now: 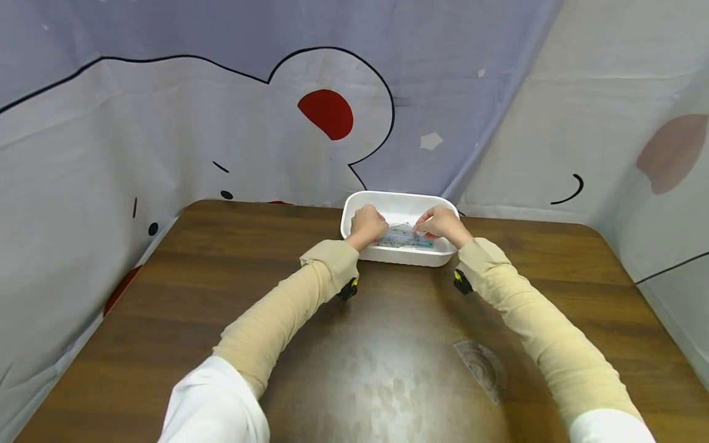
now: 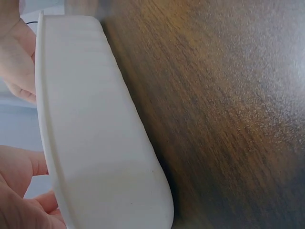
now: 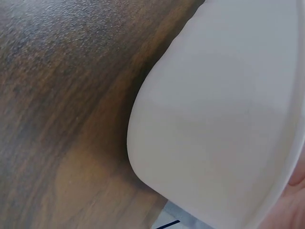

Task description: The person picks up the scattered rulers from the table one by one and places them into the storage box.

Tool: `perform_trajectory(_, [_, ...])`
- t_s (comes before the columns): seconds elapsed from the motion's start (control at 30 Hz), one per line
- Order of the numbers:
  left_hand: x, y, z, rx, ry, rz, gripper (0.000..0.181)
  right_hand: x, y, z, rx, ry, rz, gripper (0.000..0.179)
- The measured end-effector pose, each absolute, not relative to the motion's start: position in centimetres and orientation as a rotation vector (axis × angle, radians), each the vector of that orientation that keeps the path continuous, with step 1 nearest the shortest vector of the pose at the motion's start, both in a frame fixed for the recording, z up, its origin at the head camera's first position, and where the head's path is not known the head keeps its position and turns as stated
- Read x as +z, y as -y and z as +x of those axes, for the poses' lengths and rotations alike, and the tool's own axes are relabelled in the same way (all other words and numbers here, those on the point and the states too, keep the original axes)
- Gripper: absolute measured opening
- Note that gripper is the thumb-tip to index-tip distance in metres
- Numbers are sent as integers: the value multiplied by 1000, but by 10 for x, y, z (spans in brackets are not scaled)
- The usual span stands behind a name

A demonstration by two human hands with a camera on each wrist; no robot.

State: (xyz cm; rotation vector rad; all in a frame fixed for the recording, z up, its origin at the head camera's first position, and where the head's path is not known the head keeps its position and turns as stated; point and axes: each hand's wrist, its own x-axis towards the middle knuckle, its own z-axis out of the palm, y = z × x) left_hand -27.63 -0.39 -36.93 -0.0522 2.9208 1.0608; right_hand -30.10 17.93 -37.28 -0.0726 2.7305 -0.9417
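A white plastic tray (image 1: 419, 256) stands at the back of the table, with a clear plastic bag (image 1: 400, 236) of thin bluish items lying in it. From the left, my left hand (image 1: 368, 224) reaches in with curled fingers and grips the bag's left part. Its fingertips are hidden behind the tray wall (image 2: 95, 124) in the left wrist view. Thumb and fingers of my right hand (image 1: 440, 222) pinch the bag near its upper right. In the right wrist view the tray wall (image 3: 214, 109) hides most of this hand. What exactly the bag contains is too small to tell.
A clear protractor (image 1: 480, 370) lies flat on the brown wooden table (image 1: 266, 246), nearer to me and right of centre. Behind the table hangs a printed curtain (image 1: 232, 123), close to the tray's far side.
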Motion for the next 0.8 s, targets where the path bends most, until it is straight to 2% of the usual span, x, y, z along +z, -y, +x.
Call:
perform_trajectory(0.27, [-365,5,-271,1217,-2888,6,22,-361,-184,-289,-911,-2836,-101,32])
perform_trajectory(0.8, [-355,7,-234,1434,-2775,299,21,-330,-205,-232,-848,-2986,-322,21])
